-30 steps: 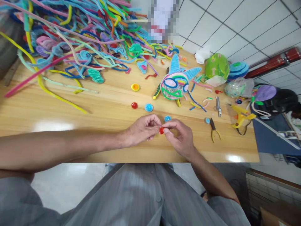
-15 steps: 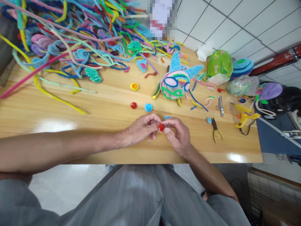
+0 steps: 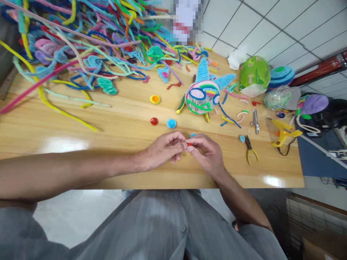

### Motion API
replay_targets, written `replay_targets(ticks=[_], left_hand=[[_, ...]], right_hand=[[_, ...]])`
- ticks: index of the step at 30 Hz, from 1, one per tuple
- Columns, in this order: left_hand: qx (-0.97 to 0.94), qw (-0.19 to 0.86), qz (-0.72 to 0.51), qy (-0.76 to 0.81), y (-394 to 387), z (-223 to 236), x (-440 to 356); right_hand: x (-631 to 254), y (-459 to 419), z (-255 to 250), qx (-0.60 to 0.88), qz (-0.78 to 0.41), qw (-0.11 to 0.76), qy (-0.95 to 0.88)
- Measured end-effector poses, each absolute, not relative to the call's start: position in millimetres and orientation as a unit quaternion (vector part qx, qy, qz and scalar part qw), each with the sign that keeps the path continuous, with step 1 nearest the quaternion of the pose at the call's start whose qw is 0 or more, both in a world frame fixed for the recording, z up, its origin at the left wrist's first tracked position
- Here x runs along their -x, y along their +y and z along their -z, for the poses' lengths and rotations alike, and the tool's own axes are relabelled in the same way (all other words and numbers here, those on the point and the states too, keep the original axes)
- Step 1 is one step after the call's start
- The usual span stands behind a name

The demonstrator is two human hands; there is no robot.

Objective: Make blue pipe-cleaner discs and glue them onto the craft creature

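Observation:
Between the fingertips of both hands is a small red pipe-cleaner coil, seen nearly edge-on and mostly covered. My left hand pinches its left side, and my right hand pinches its right side with thumb and forefinger. Just beyond my right fingers a blue coil is partly hidden. Further off lie another blue coil, a red coil and a yellow-orange coil. A round figure with blue pipe-cleaner fins stands behind them.
A tangled heap of pipe cleaners covers the back left. To the right are pliers, scissors, a yellow glue gun and a small blue coil. A green round object stands by the tiled wall. The wooden table's front edge is close to me.
The red coil has turned in my fingers, from its round face showing half a second ago to nearly edge-on. My right fingers have closed in over it. The view has shifted slightly.

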State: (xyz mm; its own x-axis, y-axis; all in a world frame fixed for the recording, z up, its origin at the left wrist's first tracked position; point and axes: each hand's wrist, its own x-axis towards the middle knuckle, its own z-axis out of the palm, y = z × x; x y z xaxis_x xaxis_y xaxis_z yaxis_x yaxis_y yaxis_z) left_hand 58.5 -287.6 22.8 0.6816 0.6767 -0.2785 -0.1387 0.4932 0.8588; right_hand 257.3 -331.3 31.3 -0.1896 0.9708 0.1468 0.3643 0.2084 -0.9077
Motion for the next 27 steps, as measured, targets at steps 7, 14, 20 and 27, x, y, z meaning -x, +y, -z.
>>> replay_targets(ticks=[7, 14, 20, 27], left_hand=[[-0.449, 0.797, -0.260, 0.309, -290.1, -21.3, -59.6], [-0.456, 0.789, -0.263, 0.317, -290.6, -23.1, -59.4], [-0.462, 0.779, -0.267, 0.330, -291.1, -19.8, -59.1], [-0.470, 0.771, -0.255, 0.346, -292.3, -21.8, -58.9]], right_hand=[[-260.7, -334.2, -27.5, 0.534, -0.476, 0.406, -0.569], [-258.1, -332.2, -26.4, 0.556, -0.476, 0.400, -0.551], [-256.7, -334.0, -25.1, 0.549, -0.413, 0.406, -0.603], [-256.5, -333.9, -28.3, 0.557, -0.315, 0.395, -0.659]])
